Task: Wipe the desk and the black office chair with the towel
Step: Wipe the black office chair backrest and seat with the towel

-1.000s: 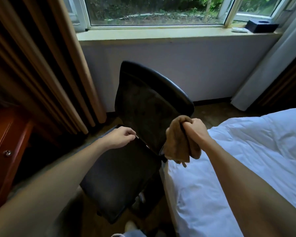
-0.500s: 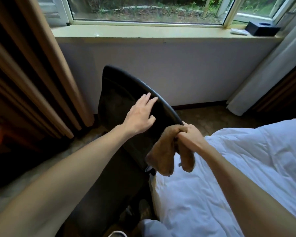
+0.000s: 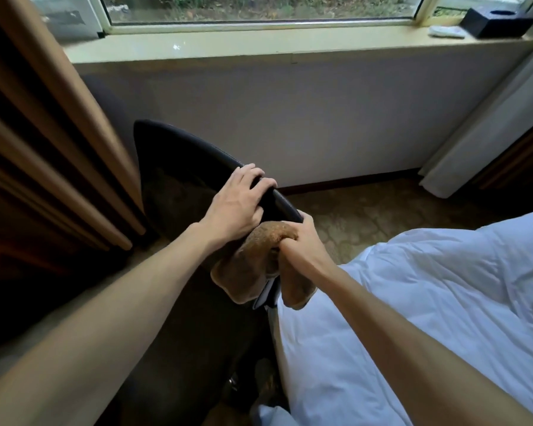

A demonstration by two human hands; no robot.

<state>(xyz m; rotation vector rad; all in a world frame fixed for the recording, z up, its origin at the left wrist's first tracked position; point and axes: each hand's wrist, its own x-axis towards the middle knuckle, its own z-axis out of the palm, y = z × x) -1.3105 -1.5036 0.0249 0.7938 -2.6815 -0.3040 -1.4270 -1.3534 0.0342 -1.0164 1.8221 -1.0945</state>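
The black office chair (image 3: 179, 186) stands in front of me with its backrest toward the window. My left hand (image 3: 237, 204) grips the top edge of the backrest, fingers curled over the rim. My right hand (image 3: 302, 244) holds a bunched brown towel (image 3: 250, 269) against the right side of the backrest, just below the left hand. The towel's ends hang down past the chair's edge. The desk shows only as a reddish wooden sliver at the far left edge.
A bed with a white duvet (image 3: 428, 296) fills the right side, close to the chair. Tan curtains (image 3: 50, 124) hang at the left, a pale curtain (image 3: 490, 124) at the right. The windowsill (image 3: 259, 47) carries a black box (image 3: 496, 21). Patterned carpet (image 3: 366, 216) lies beyond the chair.
My left hand rose from the seat edge to the top of the backrest and now grips it. My right hand brought the towel up against the backrest. The view moved closer to the chair.
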